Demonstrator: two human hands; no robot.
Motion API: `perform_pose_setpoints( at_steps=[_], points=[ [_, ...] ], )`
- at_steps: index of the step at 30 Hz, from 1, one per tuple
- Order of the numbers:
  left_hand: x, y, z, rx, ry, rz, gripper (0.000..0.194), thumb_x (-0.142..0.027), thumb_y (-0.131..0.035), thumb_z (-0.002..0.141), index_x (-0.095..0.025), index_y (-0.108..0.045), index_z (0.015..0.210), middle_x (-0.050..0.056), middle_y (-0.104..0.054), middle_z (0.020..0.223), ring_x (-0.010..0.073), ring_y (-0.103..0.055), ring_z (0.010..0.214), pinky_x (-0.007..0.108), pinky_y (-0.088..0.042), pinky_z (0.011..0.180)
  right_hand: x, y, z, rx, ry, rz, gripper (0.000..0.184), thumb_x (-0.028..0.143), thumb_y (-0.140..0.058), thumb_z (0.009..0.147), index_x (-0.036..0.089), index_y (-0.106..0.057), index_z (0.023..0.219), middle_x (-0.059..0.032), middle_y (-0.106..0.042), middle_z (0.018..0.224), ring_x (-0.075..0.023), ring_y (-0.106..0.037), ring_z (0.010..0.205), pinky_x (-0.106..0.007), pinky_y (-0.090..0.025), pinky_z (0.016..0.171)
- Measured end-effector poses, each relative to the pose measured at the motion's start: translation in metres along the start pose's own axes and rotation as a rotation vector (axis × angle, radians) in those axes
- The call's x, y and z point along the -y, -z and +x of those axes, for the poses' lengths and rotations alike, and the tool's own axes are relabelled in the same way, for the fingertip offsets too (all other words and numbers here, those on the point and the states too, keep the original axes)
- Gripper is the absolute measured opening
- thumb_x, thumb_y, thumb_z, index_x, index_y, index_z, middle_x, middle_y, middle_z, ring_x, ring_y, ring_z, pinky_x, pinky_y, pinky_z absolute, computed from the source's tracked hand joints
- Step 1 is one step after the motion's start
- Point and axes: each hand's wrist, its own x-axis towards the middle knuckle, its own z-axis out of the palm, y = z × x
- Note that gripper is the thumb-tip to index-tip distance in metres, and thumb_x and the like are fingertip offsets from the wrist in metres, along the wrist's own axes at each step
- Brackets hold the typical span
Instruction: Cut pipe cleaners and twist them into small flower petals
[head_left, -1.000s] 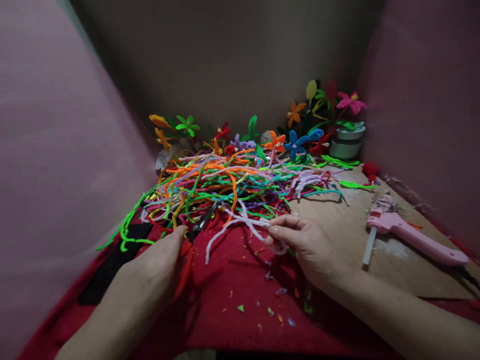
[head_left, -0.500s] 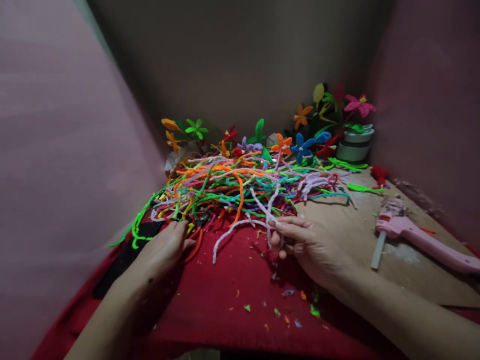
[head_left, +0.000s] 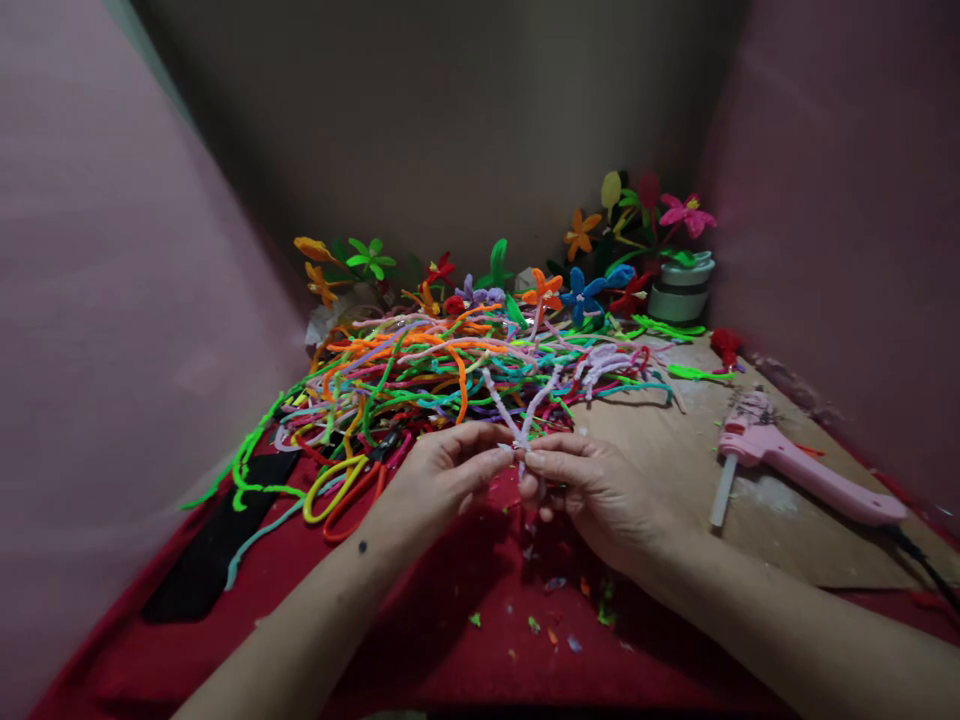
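Pale lilac pipe cleaners (head_left: 538,402) cross where the fingertips of both hands meet, two ends rising in a V. My right hand (head_left: 581,475) pinches them from the right. From the left, my left hand (head_left: 469,462) pinches the same pipe cleaners near the crossing; the exact grip is partly hidden by the fingers. Scissors (head_left: 337,490) with one yellow and one red handle lie left of my left hand, their blades at the edge of a heap of multicoloured pipe cleaners (head_left: 420,365).
A pink glue gun (head_left: 810,470) lies on a brown board (head_left: 667,480) at the right. Pipe-cleaner flowers (head_left: 581,295) stand behind the heap, beside a pale green pot (head_left: 679,290). A black flat object (head_left: 210,550) lies left. Coloured scraps (head_left: 534,625) dot the red cloth (head_left: 442,660).
My left hand has let go of the scissors, leaving them on the cloth, and moved right to the lilac pipe cleaners. My right hand still holds these, their ends now pointing upward.
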Motion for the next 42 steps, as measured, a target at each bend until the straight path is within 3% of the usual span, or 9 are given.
perform_pose_setpoints(
  at_steps=[4,9,19,25,27,31,36,42],
  points=[
    [0.002,-0.007,0.011,-0.050,-0.078,-0.150,0.021,-0.033,-0.059,0.074,-0.012,-0.062,0.076,-0.001,-0.053,0.062,0.0061,-0.040,0.050,0.019,-0.032,0.048,0.000,0.000,0.000,0.017,0.008,-0.041,0.015,0.029,-0.066,0.069,0.015,-0.063,0.074,0.0003,-0.062,0.054,-0.0085,-0.052,0.045,-0.019,-0.036,0.042],
    [0.002,-0.013,0.015,-0.111,-0.157,-0.129,0.016,-0.028,-0.060,0.073,-0.013,-0.060,0.069,-0.003,-0.048,0.057,0.0056,-0.036,0.049,0.019,-0.029,0.047,0.001,-0.001,0.001,0.029,-0.005,-0.049,0.016,0.029,-0.064,0.071,0.013,-0.061,0.073,0.0006,-0.060,0.052,-0.0073,-0.050,0.043,-0.018,-0.035,0.041],
    [0.004,-0.013,0.015,-0.021,-0.175,-0.107,0.017,-0.027,-0.057,0.077,-0.013,-0.056,0.068,-0.005,-0.044,0.056,0.0055,-0.036,0.051,0.019,-0.029,0.049,-0.002,0.001,0.002,0.028,0.005,-0.029,0.014,0.027,-0.063,0.072,0.014,-0.059,0.069,0.0023,-0.056,0.047,-0.0059,-0.045,0.038,-0.017,-0.031,0.038],
    [0.011,-0.015,0.021,-0.219,-0.052,-0.336,0.022,-0.038,-0.057,0.076,-0.016,-0.054,0.076,-0.005,-0.047,0.057,0.0033,-0.035,0.042,0.016,-0.025,0.040,0.007,0.003,0.006,0.044,0.039,0.108,0.013,0.026,-0.064,0.071,0.015,-0.060,0.076,0.0017,-0.058,0.052,-0.0084,-0.051,0.042,-0.017,-0.036,0.038],
    [0.016,-0.014,0.023,-0.146,0.041,-0.433,0.024,-0.040,-0.060,0.074,-0.016,-0.053,0.078,-0.005,-0.047,0.056,0.0029,-0.035,0.039,0.016,-0.023,0.038,0.011,0.002,0.006,0.031,0.053,0.136,0.013,0.026,-0.064,0.072,0.015,-0.059,0.077,0.0022,-0.057,0.051,-0.0084,-0.050,0.041,-0.017,-0.035,0.036],
    [0.021,-0.014,0.023,0.189,0.114,-0.573,0.024,-0.036,-0.058,0.077,-0.012,-0.055,0.074,0.002,-0.056,0.062,0.0021,-0.035,0.039,0.015,-0.021,0.035,0.010,0.002,0.007,0.052,0.061,0.139,0.013,0.027,-0.064,0.073,0.015,-0.059,0.076,0.0022,-0.057,0.052,-0.0083,-0.051,0.042,-0.017,-0.036,0.037],
    [0.022,-0.015,0.023,0.059,0.004,-0.746,0.011,-0.018,-0.063,0.073,-0.014,-0.055,0.079,-0.003,-0.050,0.058,0.0017,-0.038,0.041,0.013,-0.031,0.038,0.002,0.005,0.008,0.017,0.103,0.111,0.013,0.026,-0.063,0.075,0.016,-0.058,0.082,0.0021,-0.059,0.055,-0.0067,-0.051,0.044,-0.017,-0.039,0.043],
    [0.023,-0.023,0.022,0.070,-0.012,-0.711,0.024,-0.023,-0.061,0.076,-0.015,-0.057,0.098,0.000,-0.058,0.063,0.0053,-0.049,0.045,0.014,-0.038,0.038,-0.004,0.004,0.010,0.007,0.108,0.005,0.018,0.030,-0.064,0.074,0.014,-0.058,0.079,0.0012,-0.057,0.059,-0.0054,-0.049,0.046,-0.016,-0.035,0.042]
  ],
)
